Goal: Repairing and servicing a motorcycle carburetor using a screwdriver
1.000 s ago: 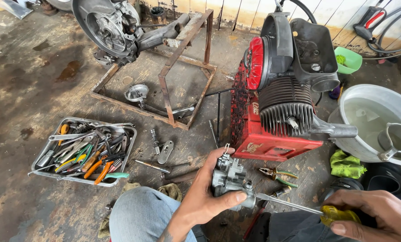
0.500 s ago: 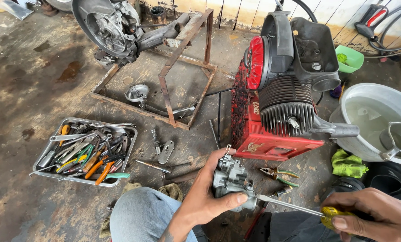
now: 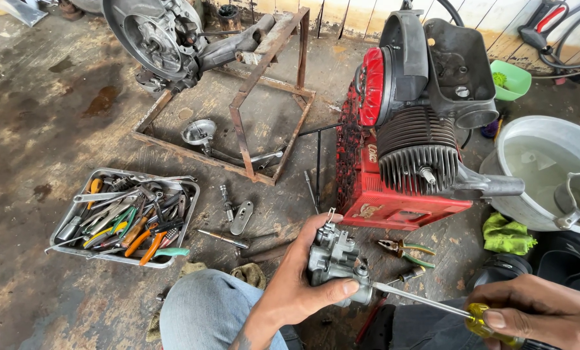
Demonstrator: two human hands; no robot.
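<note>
My left hand grips a small grey metal carburetor just above my knee in grey trousers. A yellow-handled screwdriver is clasped in my right hand at the lower right; its long shaft runs left and its tip meets the lower side of the carburetor. Right behind the carburetor a red and black small engine with cooling fins stands on the floor.
A metal tray of wrenches and pliers lies at the left. Loose pliers, a small screwdriver and metal parts lie on the dirty floor. A rusty frame with an engine casing stands behind. A basin of water sits at right.
My right hand has edged slightly left with the screwdriver, its tip staying at the carburetor. The left hand holds the carburetor in nearly the same place.
</note>
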